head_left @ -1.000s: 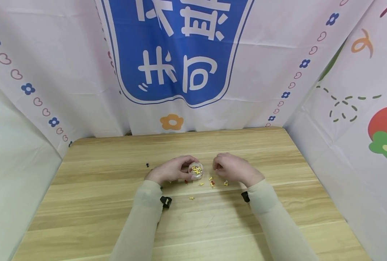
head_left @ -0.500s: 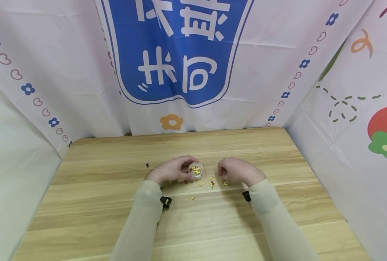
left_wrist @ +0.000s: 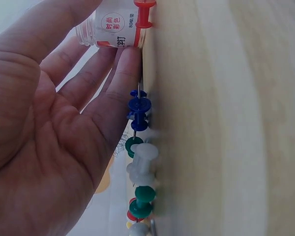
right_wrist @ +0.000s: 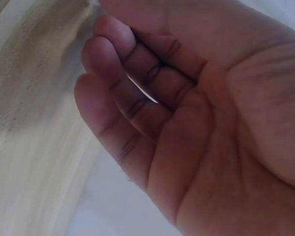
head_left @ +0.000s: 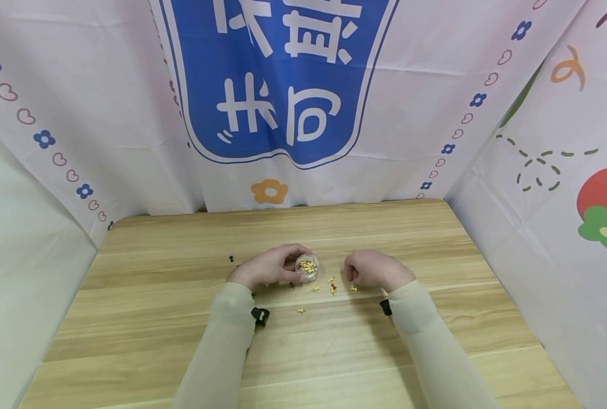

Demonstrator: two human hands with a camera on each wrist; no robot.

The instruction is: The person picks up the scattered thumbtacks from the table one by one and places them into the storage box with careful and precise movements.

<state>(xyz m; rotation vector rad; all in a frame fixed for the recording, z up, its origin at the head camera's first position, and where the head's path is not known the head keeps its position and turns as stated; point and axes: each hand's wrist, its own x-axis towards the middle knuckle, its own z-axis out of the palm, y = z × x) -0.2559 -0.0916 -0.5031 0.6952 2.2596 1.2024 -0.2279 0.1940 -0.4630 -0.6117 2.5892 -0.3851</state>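
My left hand (head_left: 270, 266) grips a small clear round jar (head_left: 307, 268) with its thumb and fingers around the wall. Yellow push pins fill the part of the jar I can see. In the left wrist view the jar (left_wrist: 113, 24) has a white label, and a red push pin (left_wrist: 144, 12) stands before it. My right hand (head_left: 377, 268) is low over the table, fingers curled and thumb meeting the fingertips. At those fingertips a pale push pin (right_wrist: 94, 2) barely shows at the frame's top edge. A yellow push pin (head_left: 354, 288) lies just below that hand.
Between the hands lie yellow push pins (head_left: 331, 280) and a red one (head_left: 333, 286). Another yellow pin (head_left: 300, 311) is nearer the front. A dark pin (head_left: 231, 258) lies at the left. Blue (left_wrist: 139, 113), white (left_wrist: 145, 160) and green pins (left_wrist: 140, 206) lie beside the left palm.
My right hand has shifted slightly right and toward me, down to the table beside the yellow pin. A pale pin seen there earlier no longer shows. The left hand and jar have stayed put.
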